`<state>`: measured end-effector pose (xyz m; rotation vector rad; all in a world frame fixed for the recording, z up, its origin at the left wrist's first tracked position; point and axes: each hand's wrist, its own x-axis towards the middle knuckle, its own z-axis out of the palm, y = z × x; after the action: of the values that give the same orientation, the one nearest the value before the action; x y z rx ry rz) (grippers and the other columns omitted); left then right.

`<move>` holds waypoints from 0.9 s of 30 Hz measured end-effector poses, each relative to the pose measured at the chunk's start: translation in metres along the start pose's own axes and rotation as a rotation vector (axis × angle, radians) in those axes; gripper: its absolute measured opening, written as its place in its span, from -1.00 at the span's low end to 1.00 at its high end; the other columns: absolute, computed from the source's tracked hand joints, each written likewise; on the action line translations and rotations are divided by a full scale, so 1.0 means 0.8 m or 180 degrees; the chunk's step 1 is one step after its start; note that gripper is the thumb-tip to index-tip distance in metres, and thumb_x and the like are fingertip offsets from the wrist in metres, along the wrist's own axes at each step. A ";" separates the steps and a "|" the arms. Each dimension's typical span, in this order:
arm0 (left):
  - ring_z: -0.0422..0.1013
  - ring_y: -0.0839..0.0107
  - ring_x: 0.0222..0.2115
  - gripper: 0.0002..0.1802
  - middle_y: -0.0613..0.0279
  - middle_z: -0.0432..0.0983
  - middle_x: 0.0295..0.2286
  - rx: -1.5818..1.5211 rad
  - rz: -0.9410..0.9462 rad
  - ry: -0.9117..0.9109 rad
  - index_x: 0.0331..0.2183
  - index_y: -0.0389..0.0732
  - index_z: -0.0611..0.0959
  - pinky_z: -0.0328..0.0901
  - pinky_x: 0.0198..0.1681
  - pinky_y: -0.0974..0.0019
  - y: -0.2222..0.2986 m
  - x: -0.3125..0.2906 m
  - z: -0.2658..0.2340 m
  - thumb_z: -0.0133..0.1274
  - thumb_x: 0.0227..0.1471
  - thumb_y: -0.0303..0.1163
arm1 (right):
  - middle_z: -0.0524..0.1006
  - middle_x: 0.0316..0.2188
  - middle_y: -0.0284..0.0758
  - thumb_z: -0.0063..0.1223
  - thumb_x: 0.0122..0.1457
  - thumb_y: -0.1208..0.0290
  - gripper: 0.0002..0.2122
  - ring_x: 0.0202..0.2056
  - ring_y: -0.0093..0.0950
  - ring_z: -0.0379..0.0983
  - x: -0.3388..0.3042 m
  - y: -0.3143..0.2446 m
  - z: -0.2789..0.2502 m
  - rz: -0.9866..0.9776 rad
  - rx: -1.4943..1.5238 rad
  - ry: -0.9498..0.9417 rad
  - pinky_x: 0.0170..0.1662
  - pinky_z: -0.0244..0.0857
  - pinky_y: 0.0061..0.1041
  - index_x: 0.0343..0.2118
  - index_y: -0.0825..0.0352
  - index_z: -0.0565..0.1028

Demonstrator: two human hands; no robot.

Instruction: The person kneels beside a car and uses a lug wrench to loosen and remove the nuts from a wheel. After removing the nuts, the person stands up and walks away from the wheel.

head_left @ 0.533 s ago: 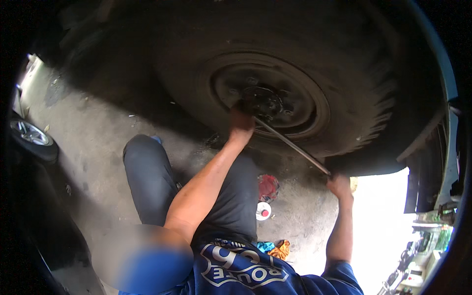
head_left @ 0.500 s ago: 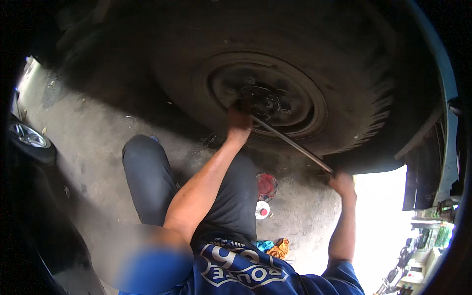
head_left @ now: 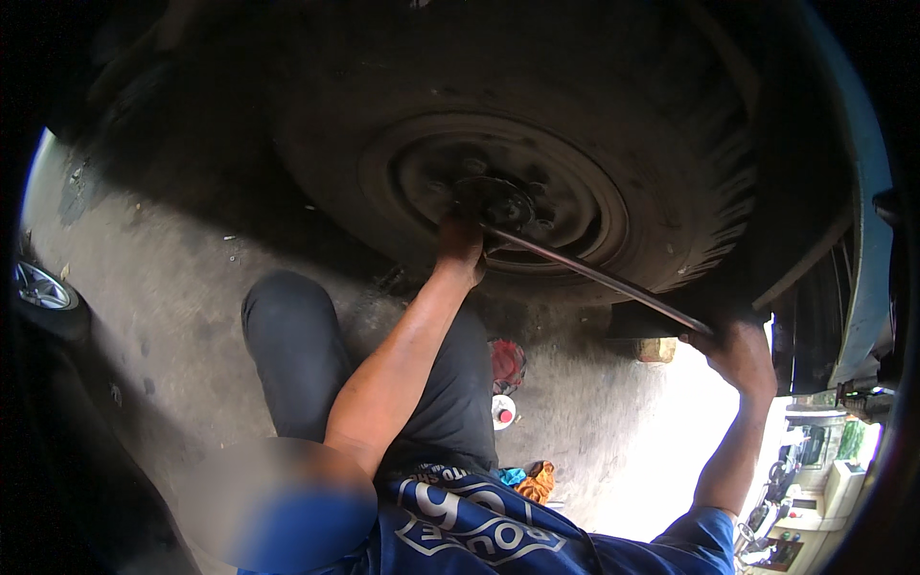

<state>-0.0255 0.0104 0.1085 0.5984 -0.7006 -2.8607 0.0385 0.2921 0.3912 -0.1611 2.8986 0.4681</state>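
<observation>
A large dark truck wheel (head_left: pixel 661 182) fills the upper middle, its steel rim dusty and ringed with nuts around the hub (head_left: pixel 508 206). My left hand (head_left: pixel 462 240) is wrapped round the near end of a long metal wrench bar (head_left: pixel 599 276), low on the rim by the nuts. Shadow and the hand hide how that end meets the wheel. The bar slants down to the right, where my right hand (head_left: pixel 743 359) is closed around its outer end.
Left, an alloy-rimmed wheel (head_left: pixel 48 292) shows beside a dark body panel. A wooden block (head_left: pixel 656 350) sits under the truck wheel's right side. Near my legs lie a red mesh bundle (head_left: pixel 507 364), a white container with a red cap (head_left: pixel 504 414) and an orange cloth (head_left: pixel 537 481). A blue panel (head_left: pixel 867 220) curves along the right.
My right hand has moved to the right and slightly down, and the bar's outer end swung with it. My left hand stays at the rim. The wooden block has come into view.
</observation>
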 end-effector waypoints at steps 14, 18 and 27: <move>0.38 0.42 -0.26 -0.54 0.10 0.54 -0.24 0.1102 0.0929 0.0634 -0.15 -0.41 0.58 0.25 -0.16 0.34 -0.003 -0.008 0.022 -0.09 0.25 -0.15 | 0.58 -0.27 -0.06 0.08 0.17 -0.01 -0.58 -0.21 -0.17 0.52 0.048 -0.004 0.054 -0.0491 0.0039 -0.1960 -0.11 0.36 -0.29 -0.13 0.28 0.53; 0.42 0.46 -0.48 -0.50 0.15 0.53 -0.55 0.1181 0.1064 0.0778 -0.25 -0.43 0.60 0.27 -0.38 0.26 0.004 -0.019 0.030 -0.14 0.27 -0.11 | 0.55 -0.52 -0.05 0.11 0.15 0.15 -0.72 -0.44 -0.09 0.52 0.032 -0.025 0.078 -0.0459 -0.0292 -0.1380 -0.34 0.40 -0.22 -0.42 0.31 0.57; 0.51 0.23 -0.46 -0.55 -0.12 0.56 -0.46 0.1654 0.0976 0.1045 -0.17 -0.34 0.60 0.33 -0.39 0.16 0.011 -0.027 0.036 -0.14 0.25 -0.12 | 0.44 -0.71 -0.20 0.09 0.15 0.36 -0.73 -0.67 -0.20 0.41 0.058 0.036 0.151 -0.2224 0.0234 -0.0373 -0.60 0.25 -0.26 -0.66 0.31 0.41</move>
<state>-0.0176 0.0193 0.1438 0.9039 -1.3460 -2.2235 0.0114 0.3546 0.2777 -1.0412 2.5087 0.2283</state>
